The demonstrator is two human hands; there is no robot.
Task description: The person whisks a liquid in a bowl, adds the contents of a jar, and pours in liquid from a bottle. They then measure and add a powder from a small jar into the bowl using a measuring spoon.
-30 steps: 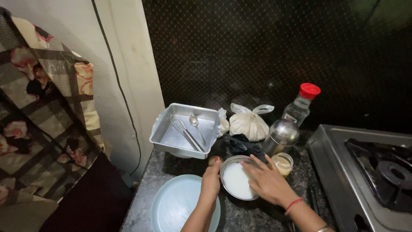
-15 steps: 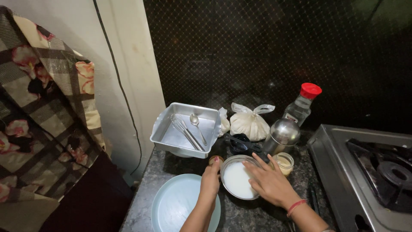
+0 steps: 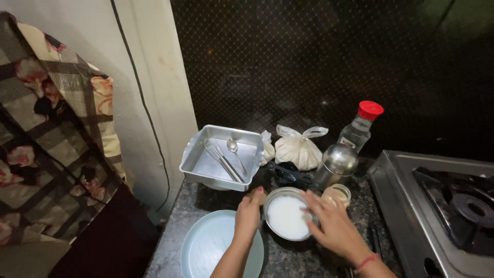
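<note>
Left hand (image 3: pixel 249 213) clasping bowl (image 3: pixel 287 219) rim, right hand (image 3: pixel 332 225) fingers spread over bowl's far edge, plate (image 3: pixel 206 247) beside on bench (image 3: pixel 188 206)

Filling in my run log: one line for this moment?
left hand: on bowl rim | right hand: on bowl rim | bowl: white liquid, on counter

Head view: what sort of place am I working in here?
Likely a home kitchen: a steel gas stove on a dark speckled stone counter, a square metal tray holding a whisk, and a glass bowl of white liquid.
</note>
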